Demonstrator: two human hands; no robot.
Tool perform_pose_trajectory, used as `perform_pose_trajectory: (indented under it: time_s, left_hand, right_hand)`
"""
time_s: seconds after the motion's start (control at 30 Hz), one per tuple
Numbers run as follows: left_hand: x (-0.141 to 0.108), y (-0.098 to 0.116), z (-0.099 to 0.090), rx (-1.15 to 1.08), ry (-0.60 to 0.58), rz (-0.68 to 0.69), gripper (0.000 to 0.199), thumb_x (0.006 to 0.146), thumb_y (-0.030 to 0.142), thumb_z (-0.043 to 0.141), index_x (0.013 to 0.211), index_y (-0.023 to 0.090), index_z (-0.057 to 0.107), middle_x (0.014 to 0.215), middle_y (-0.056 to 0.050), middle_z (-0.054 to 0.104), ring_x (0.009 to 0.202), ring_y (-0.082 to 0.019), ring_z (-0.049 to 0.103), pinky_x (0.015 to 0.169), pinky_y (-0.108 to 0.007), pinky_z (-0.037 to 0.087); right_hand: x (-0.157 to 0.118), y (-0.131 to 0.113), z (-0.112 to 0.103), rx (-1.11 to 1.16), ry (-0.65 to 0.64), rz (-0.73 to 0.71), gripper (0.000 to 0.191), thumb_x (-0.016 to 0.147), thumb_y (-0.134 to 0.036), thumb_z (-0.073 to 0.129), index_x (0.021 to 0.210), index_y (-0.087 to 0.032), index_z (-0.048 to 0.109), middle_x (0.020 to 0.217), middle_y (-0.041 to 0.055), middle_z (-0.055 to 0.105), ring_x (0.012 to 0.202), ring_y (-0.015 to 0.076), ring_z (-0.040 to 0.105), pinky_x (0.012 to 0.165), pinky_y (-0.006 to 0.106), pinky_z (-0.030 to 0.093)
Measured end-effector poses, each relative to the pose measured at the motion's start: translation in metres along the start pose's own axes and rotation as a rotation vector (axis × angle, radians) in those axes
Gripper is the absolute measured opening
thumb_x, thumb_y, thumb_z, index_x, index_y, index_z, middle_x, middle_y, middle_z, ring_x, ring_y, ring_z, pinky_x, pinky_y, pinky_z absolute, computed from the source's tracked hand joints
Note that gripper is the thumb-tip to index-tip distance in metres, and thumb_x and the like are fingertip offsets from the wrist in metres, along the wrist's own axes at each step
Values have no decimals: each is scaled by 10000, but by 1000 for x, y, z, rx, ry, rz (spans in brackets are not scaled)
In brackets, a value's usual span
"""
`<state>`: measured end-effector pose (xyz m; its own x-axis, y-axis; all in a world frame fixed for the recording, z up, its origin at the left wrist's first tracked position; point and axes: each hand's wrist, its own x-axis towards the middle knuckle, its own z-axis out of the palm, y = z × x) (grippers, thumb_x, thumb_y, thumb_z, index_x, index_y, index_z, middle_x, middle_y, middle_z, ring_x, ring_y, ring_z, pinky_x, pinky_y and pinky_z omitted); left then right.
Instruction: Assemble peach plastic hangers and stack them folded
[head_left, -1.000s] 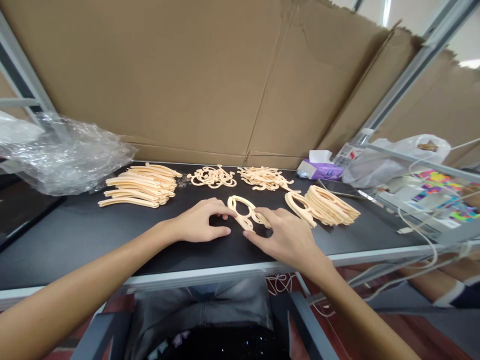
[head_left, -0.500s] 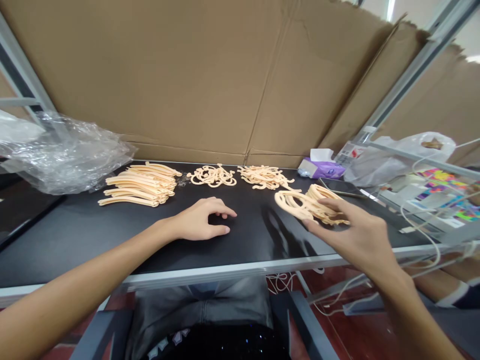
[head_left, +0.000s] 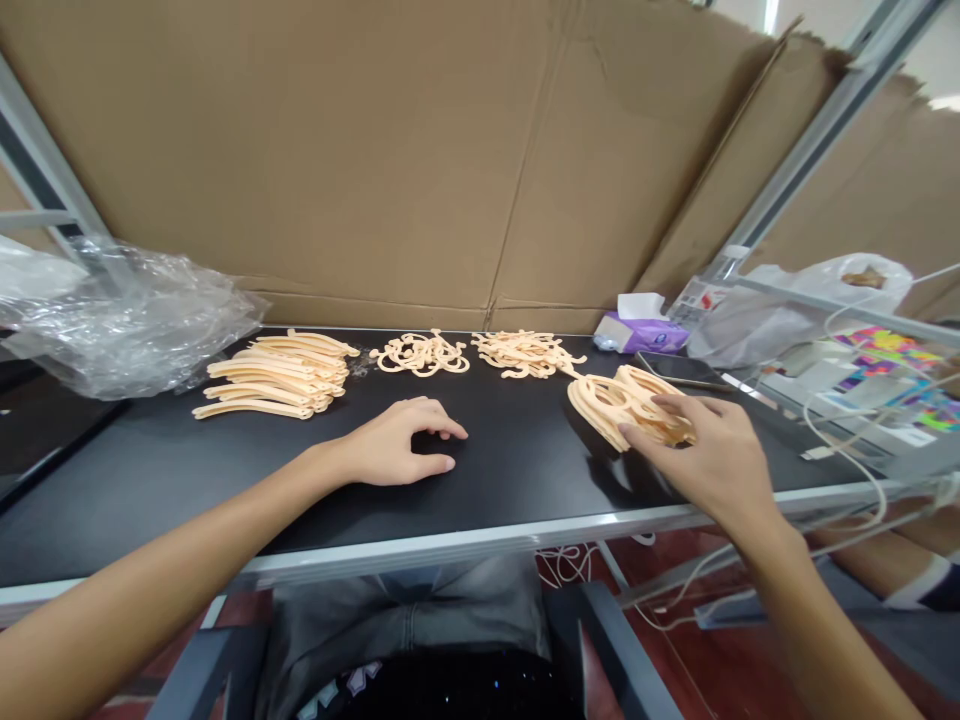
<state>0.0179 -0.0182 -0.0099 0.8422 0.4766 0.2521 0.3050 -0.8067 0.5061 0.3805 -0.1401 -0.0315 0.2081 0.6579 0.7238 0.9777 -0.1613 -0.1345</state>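
My right hand (head_left: 709, 455) is at the right-hand stack of cream, flat looped pieces (head_left: 600, 400). Its thumb and fingers span the edges of the top looped piece, which lies on or just over the others. The palm side and some fingertips are hidden. My left hand (head_left: 401, 440) rests over the black tabletop (head_left: 510, 470) near the middle, thumb apart from slightly bent fingers, holding nothing. Behind it are a pile of cream curved hook-like pieces (head_left: 421, 354) and a pile of smaller cream strips (head_left: 525, 354). Long cream curved bars (head_left: 274, 375) lie stacked on the left.
Crumpled clear plastic (head_left: 142, 320) lies at the left end. A purple tissue pack (head_left: 643, 332) and a dark phone (head_left: 686, 371) sit at the back right, near a white plastic bag (head_left: 757, 325) and white cables (head_left: 847, 455). A cardboard wall (head_left: 337, 160) closes the back.
My right hand has brought the looped piece from the left of the stack rightward and down onto it. The left hand stays nearly where it was. The view has shifted slightly.
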Motion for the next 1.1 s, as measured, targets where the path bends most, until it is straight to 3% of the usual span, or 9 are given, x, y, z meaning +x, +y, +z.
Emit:
perform_pose_trajectory:
  time_s: [0.4, 0.53, 0.67, 0.77, 0.9, 1.0, 1.1]
  left_hand:
    - [0, -4, 0, 2, -5, 1, 336, 851, 323, 653, 1169, 224, 701, 1007, -53, 652, 960, -193, 608, 912, -354, 488]
    - [1, -3, 1, 7, 5, 11, 328, 847, 321, 654, 1156, 224, 706, 984, -50, 657, 931, -188, 618, 887, -344, 501]
    - [0, -7, 2, 32, 75, 11, 305, 852, 315, 635, 1126, 208, 715, 938, -47, 674, 860, -169, 636, 826, -310, 519]
    - [0, -15, -4, 157, 244, -9, 281, 862, 285, 587, 1084, 182, 725, 909, -56, 697, 849, -183, 647, 822, -324, 522]
    - [-1, -25, -26, 447, 448, -75, 312, 837, 215, 514, 1040, 135, 738, 927, -95, 717, 898, -242, 647, 860, -390, 517]
    - [-6, -25, -48, 509, 537, -175, 326, 810, 191, 499, 1022, 146, 742, 988, -96, 726, 951, -248, 651, 907, -388, 514]
    - [-24, -25, -67, 511, 589, -234, 330, 767, 179, 495, 992, 166, 736, 1039, -74, 725, 1006, -240, 645, 965, -385, 498]
  right_hand:
    - [-5, -2, 9, 34, 47, -152, 374, 881, -488, 591, 1022, -179, 748, 1144, 141, 735, 1218, 338, 553, 1021, 517, 460]
    - [-1, -9, 8, 25, 22, -141, 312, 885, -469, 587, 910, -214, 766, 1112, 129, 738, 1222, 325, 571, 1027, 515, 439]
    - [26, -47, 6, 101, 47, -134, 358, 916, -464, 551, 936, -184, 774, 1030, 138, 755, 1207, 331, 569, 1038, 506, 412]
    - [58, -94, 12, 228, -44, -250, 345, 949, -434, 519, 964, -204, 775, 1010, 105, 770, 1206, 319, 560, 1046, 494, 391]
    - [88, -156, 40, 285, -235, -406, 353, 991, -371, 462, 998, -187, 764, 1034, 110, 759, 1127, 285, 588, 988, 441, 418]
    - [84, -183, 66, 302, -325, -524, 345, 1011, -308, 426, 1028, -158, 736, 1056, 123, 744, 1070, 260, 596, 957, 405, 426]
    - [66, -189, 82, 322, -342, -627, 332, 1019, -292, 417, 1054, -146, 714, 1103, 125, 728, 1096, 256, 576, 980, 402, 416]
